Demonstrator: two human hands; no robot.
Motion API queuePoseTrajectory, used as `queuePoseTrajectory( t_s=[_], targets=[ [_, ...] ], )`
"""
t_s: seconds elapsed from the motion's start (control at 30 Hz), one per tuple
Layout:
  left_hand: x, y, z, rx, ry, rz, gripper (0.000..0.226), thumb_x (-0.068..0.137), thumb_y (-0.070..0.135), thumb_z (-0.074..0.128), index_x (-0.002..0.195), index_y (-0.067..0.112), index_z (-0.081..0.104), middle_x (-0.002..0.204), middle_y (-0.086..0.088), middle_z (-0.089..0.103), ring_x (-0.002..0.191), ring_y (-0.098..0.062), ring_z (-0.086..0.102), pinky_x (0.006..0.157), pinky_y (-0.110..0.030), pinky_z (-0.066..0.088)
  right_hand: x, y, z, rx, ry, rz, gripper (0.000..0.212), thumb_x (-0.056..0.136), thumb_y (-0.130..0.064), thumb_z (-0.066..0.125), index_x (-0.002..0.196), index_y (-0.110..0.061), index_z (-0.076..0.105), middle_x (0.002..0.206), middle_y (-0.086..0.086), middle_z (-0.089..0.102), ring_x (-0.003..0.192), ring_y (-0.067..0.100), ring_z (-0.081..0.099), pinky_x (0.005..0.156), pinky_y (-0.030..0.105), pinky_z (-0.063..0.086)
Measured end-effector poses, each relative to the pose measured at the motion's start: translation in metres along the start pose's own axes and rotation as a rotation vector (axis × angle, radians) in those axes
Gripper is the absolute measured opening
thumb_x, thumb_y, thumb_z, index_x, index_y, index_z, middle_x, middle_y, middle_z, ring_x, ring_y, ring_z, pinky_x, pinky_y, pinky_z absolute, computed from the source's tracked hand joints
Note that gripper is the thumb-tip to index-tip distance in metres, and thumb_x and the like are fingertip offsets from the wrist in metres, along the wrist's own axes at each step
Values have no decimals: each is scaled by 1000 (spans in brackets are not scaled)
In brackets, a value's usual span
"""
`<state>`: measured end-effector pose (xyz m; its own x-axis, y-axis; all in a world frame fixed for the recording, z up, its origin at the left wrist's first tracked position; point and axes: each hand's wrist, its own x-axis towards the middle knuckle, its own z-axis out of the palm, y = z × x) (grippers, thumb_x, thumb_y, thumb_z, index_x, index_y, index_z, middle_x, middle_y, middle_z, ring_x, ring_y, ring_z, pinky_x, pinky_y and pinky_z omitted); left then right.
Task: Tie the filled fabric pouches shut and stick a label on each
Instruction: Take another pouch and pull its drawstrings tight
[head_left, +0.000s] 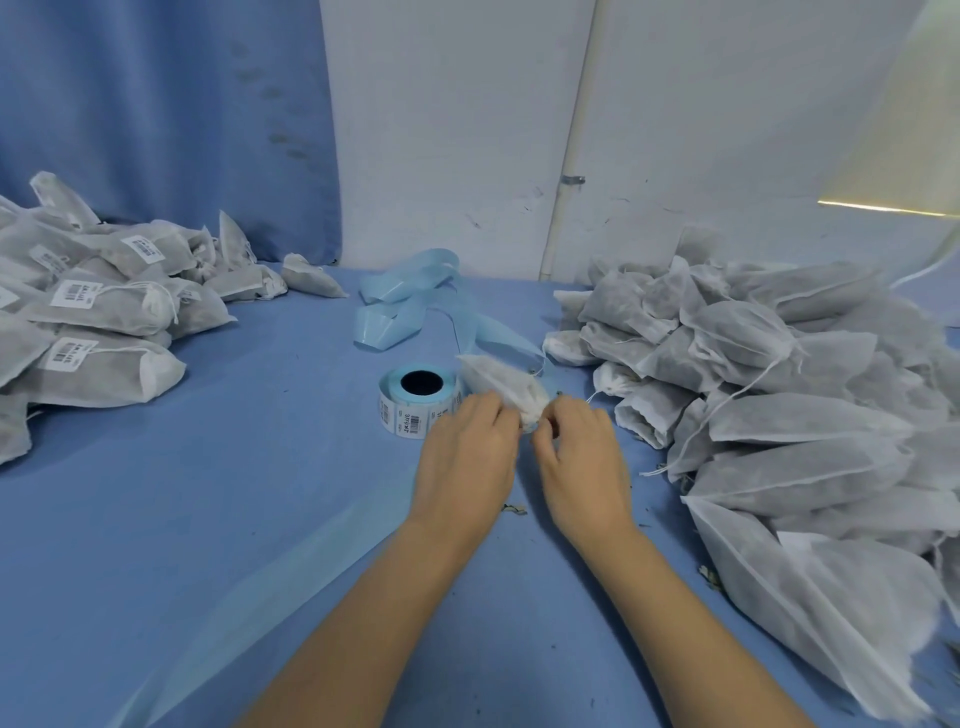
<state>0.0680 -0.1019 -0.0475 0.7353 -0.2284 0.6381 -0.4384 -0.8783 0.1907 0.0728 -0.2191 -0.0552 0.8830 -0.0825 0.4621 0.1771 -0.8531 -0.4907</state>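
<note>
Over the smooth blue tablecloth (208, 519), the left hand (467, 452) and right hand (582, 457) pinch the gathered neck of a soft, gauzy white pouch (501, 387) lying mid-table against the label roll (415, 402). Barcodes show on the roll, but the print is too small to read. On the right sits a heap of plump unlabelled pouches (779, 415), on the left the labelled pouches (93, 312), and beyond them the curled, glossy backing strip (410, 296).

Left hand (467, 449): back up, fingers curled, tips pinching the near end of a pouch (498, 382). Right hand (582, 452): back up, fingers curled, tips pinching the same end, just beside the left. Forearms: bare, stretched forward, converging toward the hands.
</note>
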Motion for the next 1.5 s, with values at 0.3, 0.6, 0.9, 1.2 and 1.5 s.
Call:
queuePoseTrajectory(
  t_s=[0.3, 0.6, 0.9, 1.2, 1.5],
  targets=[
    [-1, 3, 7, -470, 89, -137, 19, 95, -3, 46, 106, -4, 62, 131, -6, 55, 119, -7, 47, 98, -8, 30, -12, -8, -1, -96, 12, -195, 44, 87, 1, 51, 130, -7, 58, 139, 4, 55, 132, 27, 45, 106, 38, 35],
    [5, 9, 5, -766, 192, -280, 14, 94, -3, 48, 95, 5, 58, 102, -3, 58, 88, 0, 52, 80, -7, 38, -12, -8, 4, 17, 193, -268, 54, 84, -1, 46, 137, -7, 52, 144, 4, 49, 132, 25, 46, 110, 34, 34],
    [2, 4, 10, -753, 15, -237, 14, 99, 8, 41, 97, 7, 55, 94, -2, 59, 86, -13, 52, 77, -22, 41, -9, 1, 8, 184, 326, -272, 33, 90, -4, 53, 120, -7, 66, 123, -11, 57, 103, 16, 55, 97, 9, 32],
    [-1, 0, 15, -823, -47, -315, 11, 98, 12, 45, 93, 9, 55, 90, -2, 62, 86, -16, 57, 77, -27, 45, -8, 3, 6, 228, 334, -154, 15, 87, -22, 65, 97, -19, 75, 101, -15, 70, 87, 8, 46, 82, 8, 35],
    [5, -3, 12, -1140, 15, -633, 15, 101, 14, 44, 86, 16, 49, 67, 5, 57, 47, 1, 54, 49, -14, 42, -8, -3, 2, 278, 183, -244, 18, 89, -22, 60, 97, -19, 76, 105, -10, 71, 94, 21, 61, 88, 33, 43]
  ],
)
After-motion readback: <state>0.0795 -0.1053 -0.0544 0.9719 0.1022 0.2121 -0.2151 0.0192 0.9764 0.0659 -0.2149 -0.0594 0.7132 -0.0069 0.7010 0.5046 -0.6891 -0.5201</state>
